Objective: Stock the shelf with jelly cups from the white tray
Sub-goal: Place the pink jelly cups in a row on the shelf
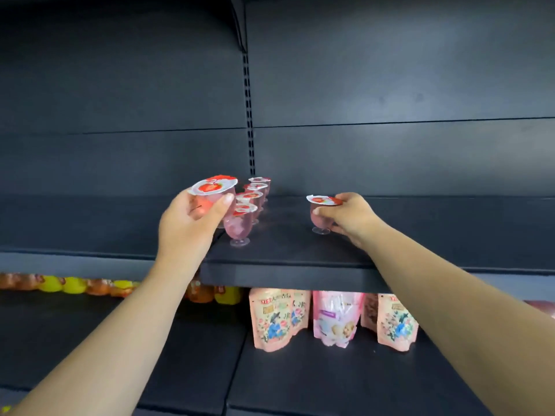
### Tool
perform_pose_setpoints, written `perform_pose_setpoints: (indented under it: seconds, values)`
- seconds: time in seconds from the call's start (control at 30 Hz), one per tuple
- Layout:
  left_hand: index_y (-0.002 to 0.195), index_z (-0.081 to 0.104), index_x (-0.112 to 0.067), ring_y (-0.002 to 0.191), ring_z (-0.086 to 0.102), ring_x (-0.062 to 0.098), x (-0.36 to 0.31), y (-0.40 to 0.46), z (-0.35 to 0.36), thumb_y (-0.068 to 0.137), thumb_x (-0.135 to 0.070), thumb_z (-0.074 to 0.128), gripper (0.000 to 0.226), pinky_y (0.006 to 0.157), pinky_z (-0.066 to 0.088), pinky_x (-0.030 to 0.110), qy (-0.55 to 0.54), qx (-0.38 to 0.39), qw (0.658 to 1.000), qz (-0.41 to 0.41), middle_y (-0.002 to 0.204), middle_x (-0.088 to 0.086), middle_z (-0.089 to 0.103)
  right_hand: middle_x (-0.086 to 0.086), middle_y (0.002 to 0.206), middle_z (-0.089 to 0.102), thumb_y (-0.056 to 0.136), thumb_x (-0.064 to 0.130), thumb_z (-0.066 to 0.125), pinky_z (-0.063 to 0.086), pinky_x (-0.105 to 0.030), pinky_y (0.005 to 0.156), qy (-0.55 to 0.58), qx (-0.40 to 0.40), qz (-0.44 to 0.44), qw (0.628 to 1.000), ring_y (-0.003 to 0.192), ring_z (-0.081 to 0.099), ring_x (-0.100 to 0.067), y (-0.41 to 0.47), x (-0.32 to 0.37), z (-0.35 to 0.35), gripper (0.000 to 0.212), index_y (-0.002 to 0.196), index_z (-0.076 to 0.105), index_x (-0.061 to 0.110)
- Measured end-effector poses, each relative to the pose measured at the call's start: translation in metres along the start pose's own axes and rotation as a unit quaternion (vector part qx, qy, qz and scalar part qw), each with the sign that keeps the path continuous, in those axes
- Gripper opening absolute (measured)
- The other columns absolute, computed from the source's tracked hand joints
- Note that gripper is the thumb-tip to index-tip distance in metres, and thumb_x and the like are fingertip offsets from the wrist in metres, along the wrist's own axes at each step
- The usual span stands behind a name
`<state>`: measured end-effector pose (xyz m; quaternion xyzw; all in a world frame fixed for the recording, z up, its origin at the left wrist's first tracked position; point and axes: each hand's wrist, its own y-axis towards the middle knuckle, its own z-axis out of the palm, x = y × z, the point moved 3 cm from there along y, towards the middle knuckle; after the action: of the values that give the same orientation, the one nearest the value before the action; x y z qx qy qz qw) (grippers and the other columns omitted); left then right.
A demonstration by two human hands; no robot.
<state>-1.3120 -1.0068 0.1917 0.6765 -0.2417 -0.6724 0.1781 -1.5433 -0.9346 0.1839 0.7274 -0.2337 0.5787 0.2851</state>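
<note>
Two bare arms were stretched out from the bottom of the view toward a dark shelf (285, 253). The left hand (192, 223) was held up just in front of the shelf edge. Its fingers and thumb were curled round a pink jelly cup (211, 196), and what looked like a second red lid peeked out right behind it. The cup was lifted off the shelf and tipped a little.

The right hand (345, 214) was reached further in. A second jelly cup (321, 214) was pinched near its top by the thumb and fingers. The little clear foot of that cup was set on the shelf.

Between the two hands, closer to the left one, a row of jelly cups (252, 202) was lined up from front to back. The front cup of the row was just beside the left hand.

Under the shelf, pink snack bags (333, 319) were stood up, and yellow and orange packs (75, 285) were laid along the left side.
</note>
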Motion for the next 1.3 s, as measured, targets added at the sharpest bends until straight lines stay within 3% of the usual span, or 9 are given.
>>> perform_pose_setpoints:
  seconds: [0.17,0.33,0.5,0.67,0.8,0.97,1.13,1.23,1.3]
  values:
    - [0.1,0.058,-0.022,0.071,0.06,-0.016,0.021,0.07,-0.002,0.085,-0.016,0.063,0.016,0.062,0.043,0.001,-0.081,0.011,0.996,0.026,0.09,-0.019,0.061,-0.021,0.107,0.067,0.074,0.004,0.07,0.049,-0.047,0.094,-0.067,-0.036,0.029,0.997,0.101,0.064,-0.03,0.057,-0.002,0.032,0.028,0.1,0.065,-0.004]
    - [0.088,0.057,-0.034,0.085,0.06,-0.005,0.031,0.125,0.026,0.083,-0.017,0.066,0.02,0.082,0.049,0.018,-0.098,0.096,0.99,0.019,0.092,-0.018,0.062,-0.012,0.093,0.061,0.08,0.005,0.067,0.047,-0.03,0.073,-0.063,-0.031,0.042,0.997,0.086,0.054,-0.019,0.093,-0.004,0.054,0.027,0.106,0.064,-0.003]
    - [0.089,0.057,-0.03,0.098,0.062,0.01,0.04,0.161,0.069,0.082,-0.02,0.068,0.017,0.095,0.048,0.033,-0.118,0.159,0.98,-0.032,0.097,-0.01,0.064,-0.009,0.087,0.065,0.079,0.008,0.068,0.052,-0.04,0.091,-0.095,-0.074,0.032,0.992,0.087,0.066,-0.028,0.13,-0.011,0.067,0.026,0.103,0.066,-0.003]
    - [0.089,0.058,-0.027,0.102,0.063,0.018,0.06,0.178,0.089,0.08,-0.025,0.07,0.015,0.097,0.048,0.039,-0.161,0.132,0.975,-0.077,0.106,0.0,0.066,-0.01,0.109,0.067,0.083,0.022,0.066,0.046,-0.024,0.079,-0.169,-0.104,0.007,0.98,0.094,0.063,-0.022,0.158,-0.015,0.07,0.036,0.114,0.06,0.005]
    - [0.096,0.06,-0.025,0.103,0.063,0.015,0.065,0.182,0.089,0.079,-0.024,0.072,0.021,0.097,0.048,0.038,-0.145,0.13,0.979,-0.063,0.109,-0.001,0.066,-0.013,0.121,0.061,0.086,0.026,0.064,0.042,-0.029,0.088,-0.223,-0.112,-0.008,0.968,0.113,0.055,-0.029,0.17,-0.013,0.073,0.041,0.12,0.057,0.005]
    - [0.111,0.054,-0.016,0.105,0.062,0.016,0.066,0.18,0.09,0.076,-0.025,0.074,0.041,0.096,0.049,0.039,-0.137,0.136,0.979,-0.066,0.114,0.003,0.063,-0.014,0.122,0.06,0.088,0.027,0.063,0.042,-0.03,0.09,-0.229,-0.09,-0.012,0.969,0.114,0.055,-0.03,0.17,-0.014,0.075,0.041,0.121,0.056,0.004]
    - [0.089,0.058,-0.028,0.099,0.063,0.013,0.057,0.17,0.095,0.077,-0.027,0.073,0.019,0.093,0.051,0.037,-0.102,0.181,0.977,-0.039,0.101,-0.005,0.066,-0.009,0.115,0.059,0.082,0.026,0.069,0.04,-0.028,0.094,-0.071,-0.105,-0.025,0.992,0.112,0.053,-0.022,0.147,0.017,0.053,0.05,0.123,0.053,0.001]
    - [0.09,0.064,-0.029,0.098,0.065,0.014,0.053,0.166,0.096,0.077,-0.028,0.072,0.015,0.092,0.051,0.038,-0.095,0.206,0.973,-0.031,0.098,-0.005,0.069,0.002,0.093,0.061,0.086,0.022,0.063,0.048,-0.026,0.087,0.129,0.034,-0.048,0.99,0.098,0.057,-0.014,0.119,0.051,0.055,0.012,0.094,0.061,0.013]
    - [0.089,0.066,-0.028,0.096,0.066,0.012,0.05,0.162,0.096,0.078,-0.024,0.071,0.012,0.093,0.051,0.037,-0.107,0.229,0.967,-0.023,0.095,-0.005,0.07,0.004,0.089,0.065,0.088,0.019,0.059,0.049,-0.025,0.086,0.163,0.116,-0.062,0.978,0.093,0.061,-0.011,0.104,0.064,0.066,0.004,0.085,0.061,0.017]
